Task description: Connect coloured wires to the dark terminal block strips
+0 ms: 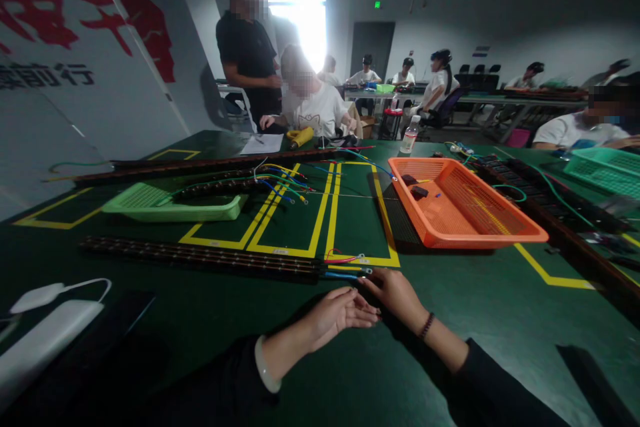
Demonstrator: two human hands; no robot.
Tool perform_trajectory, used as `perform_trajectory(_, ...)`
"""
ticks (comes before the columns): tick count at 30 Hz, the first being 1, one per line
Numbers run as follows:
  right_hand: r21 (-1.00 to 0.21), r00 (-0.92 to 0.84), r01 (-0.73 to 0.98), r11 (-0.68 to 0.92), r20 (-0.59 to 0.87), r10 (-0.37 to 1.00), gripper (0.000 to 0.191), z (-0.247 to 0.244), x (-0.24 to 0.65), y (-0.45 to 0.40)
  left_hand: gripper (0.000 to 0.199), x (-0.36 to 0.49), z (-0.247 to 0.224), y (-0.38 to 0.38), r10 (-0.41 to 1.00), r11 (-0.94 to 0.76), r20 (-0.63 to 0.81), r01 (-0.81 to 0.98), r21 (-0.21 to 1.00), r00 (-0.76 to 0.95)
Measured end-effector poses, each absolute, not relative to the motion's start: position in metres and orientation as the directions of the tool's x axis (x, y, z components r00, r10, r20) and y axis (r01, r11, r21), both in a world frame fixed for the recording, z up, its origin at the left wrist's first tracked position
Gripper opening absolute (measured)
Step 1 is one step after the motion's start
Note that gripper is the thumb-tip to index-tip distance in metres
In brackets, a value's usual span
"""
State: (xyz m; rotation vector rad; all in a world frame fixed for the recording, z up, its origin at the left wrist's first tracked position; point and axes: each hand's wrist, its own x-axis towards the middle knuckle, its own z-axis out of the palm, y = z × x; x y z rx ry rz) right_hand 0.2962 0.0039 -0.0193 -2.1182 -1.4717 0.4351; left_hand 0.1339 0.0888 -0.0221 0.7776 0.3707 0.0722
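Observation:
My right hand (396, 295) is closed at the end of a blue cable (341, 275), its fingertips over the cable's tip. That cable comes out of the right end of a long dark strip bundle (200, 257) lying across the table. Beside it run a yellow cable and a red cable (345, 259), with metal ring lugs on their ends. My left hand (340, 317) is just below and left of the right one, palm turned up, fingers stretched out, with nothing seen in it.
An orange basket (500, 238) with small black parts stands at the right. A light green basket (200, 212) at the left holds another wired bundle. A white device (55, 340) lies front left, a bottle (410, 135) at the back. Two people are across the table.

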Motion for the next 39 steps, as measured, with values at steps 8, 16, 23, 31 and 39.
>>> perform_trajectory(8,-0.504,0.341,0.858,-0.099,0.415,0.844,0.031,0.009,0.302,0.005,0.032,0.133,-0.017,0.086,0.177,0.67,-0.289,0.099,0.736,0.941)
perform_trajectory(16,-0.153,-0.068,0.981,0.12,0.311,0.948,0.047,0.023,0.253,0.059,0.02,0.134,-0.015,0.078,0.176,0.614,-0.296,0.131,0.778,0.939)
perform_trajectory(23,-0.047,-0.084,0.995,0.091,0.141,0.986,0.029,0.02,0.246,0.078,0.029,0.088,-0.004,0.104,0.078,0.745,-0.394,0.21,0.634,0.916)
perform_trajectory(31,-0.031,-0.063,0.997,0.072,0.22,0.973,0.034,0.04,0.249,0.052,0.081,0.021,0.013,0.15,0.608,0.793,-0.531,-0.432,0.429,0.59)
perform_trajectory(39,-0.097,-0.092,0.988,0.119,0.246,0.965,0.029,0.046,0.256,0.014,0.066,-0.004,0.017,0.179,0.804,0.554,-0.525,-0.674,0.489,0.28)
